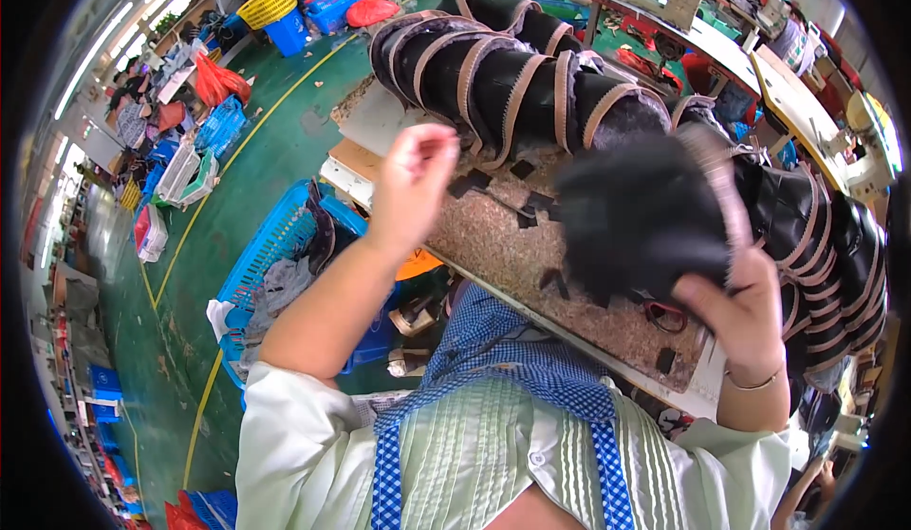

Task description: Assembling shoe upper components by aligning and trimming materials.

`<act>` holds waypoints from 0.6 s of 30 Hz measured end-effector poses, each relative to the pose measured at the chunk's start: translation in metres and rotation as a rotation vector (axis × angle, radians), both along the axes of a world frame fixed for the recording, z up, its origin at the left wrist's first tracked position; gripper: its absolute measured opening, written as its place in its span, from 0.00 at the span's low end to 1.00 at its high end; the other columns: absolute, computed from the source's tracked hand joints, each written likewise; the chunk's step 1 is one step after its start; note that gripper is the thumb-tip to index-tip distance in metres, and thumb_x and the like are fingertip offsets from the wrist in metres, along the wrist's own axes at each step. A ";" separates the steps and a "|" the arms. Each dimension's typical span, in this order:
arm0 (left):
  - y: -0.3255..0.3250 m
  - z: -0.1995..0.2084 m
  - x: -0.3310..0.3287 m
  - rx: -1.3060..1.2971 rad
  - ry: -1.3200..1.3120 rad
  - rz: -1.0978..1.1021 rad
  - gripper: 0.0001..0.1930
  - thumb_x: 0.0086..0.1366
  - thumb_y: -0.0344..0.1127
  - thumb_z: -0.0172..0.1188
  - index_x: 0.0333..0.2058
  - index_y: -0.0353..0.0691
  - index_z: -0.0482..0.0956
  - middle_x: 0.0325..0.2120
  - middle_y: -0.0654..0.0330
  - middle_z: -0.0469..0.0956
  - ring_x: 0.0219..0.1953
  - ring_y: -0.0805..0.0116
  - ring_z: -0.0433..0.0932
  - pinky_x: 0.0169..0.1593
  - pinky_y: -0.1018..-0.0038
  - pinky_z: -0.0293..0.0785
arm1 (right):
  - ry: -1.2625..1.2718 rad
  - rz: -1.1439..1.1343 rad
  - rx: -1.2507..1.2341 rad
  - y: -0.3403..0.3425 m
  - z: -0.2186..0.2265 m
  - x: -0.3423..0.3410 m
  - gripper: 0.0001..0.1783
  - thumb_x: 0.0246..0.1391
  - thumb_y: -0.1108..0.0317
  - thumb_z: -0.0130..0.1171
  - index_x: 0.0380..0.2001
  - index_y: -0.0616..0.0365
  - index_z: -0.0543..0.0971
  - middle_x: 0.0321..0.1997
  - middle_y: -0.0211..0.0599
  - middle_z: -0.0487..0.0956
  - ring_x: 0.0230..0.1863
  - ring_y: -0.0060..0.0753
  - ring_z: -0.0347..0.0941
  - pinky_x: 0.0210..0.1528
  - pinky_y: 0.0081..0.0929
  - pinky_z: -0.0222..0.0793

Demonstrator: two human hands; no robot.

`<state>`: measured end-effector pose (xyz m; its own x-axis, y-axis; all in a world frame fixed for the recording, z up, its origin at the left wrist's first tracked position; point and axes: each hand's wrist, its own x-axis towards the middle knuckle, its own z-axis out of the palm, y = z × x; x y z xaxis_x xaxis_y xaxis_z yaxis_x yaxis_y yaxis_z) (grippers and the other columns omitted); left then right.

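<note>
On the left part of the green floor [176, 350], a red plastic bag [218, 79] is lying among heaped goods, and farther back a yellow basket [269, 4] is resting above blue ones. Nearer to the person, a blue lattice basket [269, 253] is standing beside the bench and is holding some grey cloth [283, 293].

To the right of it, the person's left hand [418, 184] is hovering raised over the edge of the speckled brown board [503, 231]. Its fingers are curling inward, but they are blurring, so I cannot tell whether they are pinching something small. Several small black patches [522, 168] are lying on the board, and behind them a row of black tubular pieces [512, 89] with brown toothed strips is lying.

Farther right, a black piece [641, 222] with a similar pale brown strip is hanging above the board, blurred. The right hand [745, 307] is gripping its lower right edge, the thumb pressing on the near face and the fingers partly hiding behind. Just below the piece, a red loop-shaped handle [665, 317] is lying on the board. At the far right, more black pieces [816, 245] are piling closely together.
</note>
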<state>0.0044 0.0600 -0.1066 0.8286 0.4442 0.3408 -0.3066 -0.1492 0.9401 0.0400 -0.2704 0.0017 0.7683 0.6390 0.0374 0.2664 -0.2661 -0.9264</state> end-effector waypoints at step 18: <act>0.184 -0.069 0.166 -0.490 0.178 0.346 0.44 0.51 0.58 0.67 0.61 0.43 0.61 0.59 0.54 0.64 0.60 0.58 0.61 0.61 0.60 0.55 | 0.200 -0.384 -0.001 0.092 -0.148 0.202 0.19 0.47 0.58 0.68 0.26 0.65 0.77 0.19 0.32 0.75 0.13 0.23 0.66 0.13 0.23 0.57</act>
